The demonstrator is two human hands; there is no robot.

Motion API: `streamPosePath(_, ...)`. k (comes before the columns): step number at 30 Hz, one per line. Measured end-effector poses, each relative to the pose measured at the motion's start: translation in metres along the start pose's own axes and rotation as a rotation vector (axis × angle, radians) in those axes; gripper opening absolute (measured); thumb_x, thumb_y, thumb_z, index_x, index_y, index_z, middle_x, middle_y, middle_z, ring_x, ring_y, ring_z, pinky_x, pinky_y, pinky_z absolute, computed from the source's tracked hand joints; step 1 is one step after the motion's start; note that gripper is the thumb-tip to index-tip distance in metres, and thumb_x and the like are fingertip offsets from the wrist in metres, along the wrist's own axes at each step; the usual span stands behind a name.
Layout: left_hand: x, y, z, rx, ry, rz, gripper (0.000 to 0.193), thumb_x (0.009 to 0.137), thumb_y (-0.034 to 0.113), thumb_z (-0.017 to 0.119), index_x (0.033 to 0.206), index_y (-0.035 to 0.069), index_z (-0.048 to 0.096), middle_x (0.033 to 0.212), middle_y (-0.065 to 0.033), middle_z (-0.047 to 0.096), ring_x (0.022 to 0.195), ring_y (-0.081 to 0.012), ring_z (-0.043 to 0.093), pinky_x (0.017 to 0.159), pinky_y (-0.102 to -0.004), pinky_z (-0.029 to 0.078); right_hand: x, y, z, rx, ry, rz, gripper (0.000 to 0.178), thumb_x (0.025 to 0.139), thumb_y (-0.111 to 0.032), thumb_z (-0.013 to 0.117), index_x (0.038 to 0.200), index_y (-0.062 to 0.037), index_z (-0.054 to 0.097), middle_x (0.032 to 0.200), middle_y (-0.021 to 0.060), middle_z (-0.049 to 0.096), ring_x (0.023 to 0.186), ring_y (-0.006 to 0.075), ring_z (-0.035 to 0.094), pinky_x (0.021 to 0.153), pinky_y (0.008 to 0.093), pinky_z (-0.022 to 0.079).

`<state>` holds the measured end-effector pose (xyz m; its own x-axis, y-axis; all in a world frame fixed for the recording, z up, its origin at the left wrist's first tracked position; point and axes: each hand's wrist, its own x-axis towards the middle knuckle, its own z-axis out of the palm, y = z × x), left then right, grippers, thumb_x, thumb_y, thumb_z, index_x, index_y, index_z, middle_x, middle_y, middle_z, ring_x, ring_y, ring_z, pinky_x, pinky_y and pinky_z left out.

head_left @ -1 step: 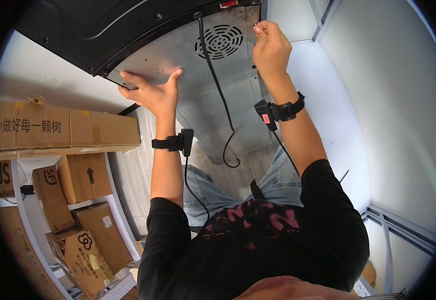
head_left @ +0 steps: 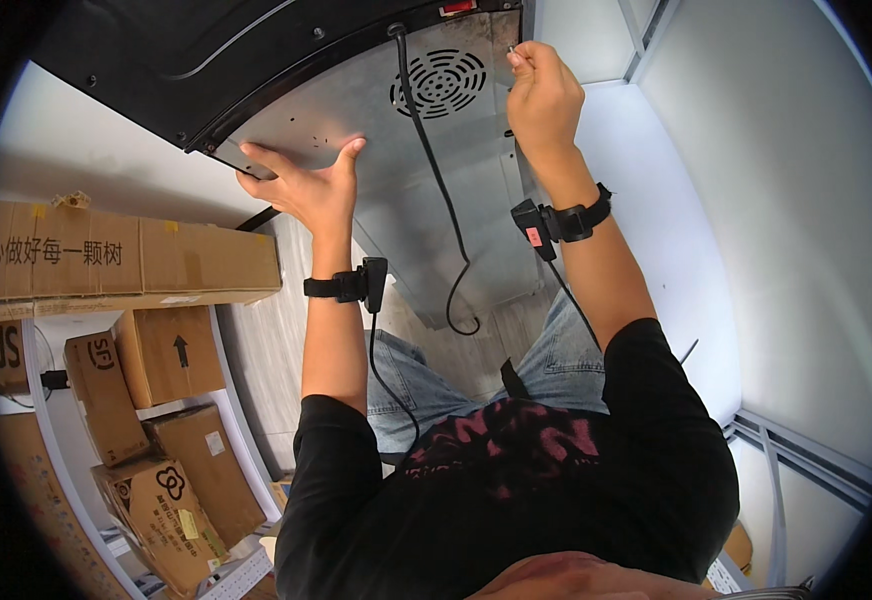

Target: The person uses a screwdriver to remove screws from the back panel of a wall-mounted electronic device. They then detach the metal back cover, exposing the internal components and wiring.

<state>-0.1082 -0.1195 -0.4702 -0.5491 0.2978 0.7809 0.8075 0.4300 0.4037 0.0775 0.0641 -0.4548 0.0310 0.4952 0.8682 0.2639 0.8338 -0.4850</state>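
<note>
In front of me stands an appliance with a black body [head_left: 246, 60] and a bare metal panel [head_left: 386, 180]. My left hand [head_left: 306, 190] is open, its thumb and fingers spread against the panel's left edge. Beside the panel's upper right edge, my right hand [head_left: 546, 100] is closed in a pinch on a small silvery metal piece [head_left: 512, 49], too small to name surely. A black power cord [head_left: 434, 165] comes out near the panel's top and hangs down between my hands. Right of the cord is a round slotted vent [head_left: 441, 84].
Cardboard boxes [head_left: 181, 352] fill a white shelf at the left, with a long carton [head_left: 206, 260] on top. A pale wall [head_left: 796, 230] closes the right side. Each wrist wears a black strapped device [head_left: 374, 284] with a thin cable trailing down.
My right hand and wrist have shifted very slightly to the right. The left hand and the appliance have not visibly moved.
</note>
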Motion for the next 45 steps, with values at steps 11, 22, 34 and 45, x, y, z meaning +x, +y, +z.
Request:
streamPosePath(11, 0.0, 0.008, -0.002, 0.018, -0.027, -0.078, 0.143, 0.052, 0.056, 0.086, 0.147, 0.01, -0.01, 0.134, -0.0418, 0.003, 0.127, -0.0512, 0.013, 0.105, -0.054, 0.021, 0.001, -0.007, -0.002, 0.058, 0.04, 0.002, 0.006, 0.078, -0.002, 0.066, 0.079, -0.0021, 0.06, 0.09, 0.0086, 0.059, 0.079, 0.0273, 0.058, 0.066, 0.0352, 0.049)
streamPosePath(22, 0.0, 0.005, 0.0, -0.015, -0.009, -0.066, 0.143, 0.052, 0.056, 0.085, 0.148, 0.014, -0.012, 0.137, -0.0404, -0.001, 0.128, -0.0547, 0.013, 0.101, -0.0605, 0.023, -0.002, -0.01, 0.007, 0.093, 0.141, 0.033, 0.008, 0.075, 0.001, 0.067, 0.079, -0.0014, 0.06, 0.088, 0.0092, 0.061, 0.077, 0.0276, 0.059, 0.068, 0.0349, 0.05)
streamPosePath(34, 0.0, 0.002, 0.002, -0.005, -0.001, -0.063, 0.143, 0.052, 0.057, 0.085, 0.148, 0.014, -0.011, 0.138, -0.0394, -0.001, 0.13, -0.0542, 0.011, 0.102, -0.0602, 0.022, 0.002, -0.015, -0.028, 0.836, -0.011, 0.646, 0.005, 0.087, -0.001, 0.055, 0.085, 0.0011, 0.051, 0.082, 0.0127, 0.062, 0.067, 0.0207, 0.061, 0.062, 0.0298, 0.051)
streamPosePath(45, 0.0, 0.002, 0.003, -0.011, 0.002, -0.069, 0.142, 0.051, 0.056, 0.086, 0.148, 0.011, -0.008, 0.138, -0.0399, 0.001, 0.13, -0.0542, 0.01, 0.103, -0.0603, 0.02, -0.03, 0.022, -0.024, 0.69, -0.175, 0.802, 0.017, 0.087, -0.007, 0.063, 0.101, 0.0024, 0.063, 0.082, 0.005, 0.061, 0.074, 0.01, 0.06, 0.065, 0.0228, 0.049)
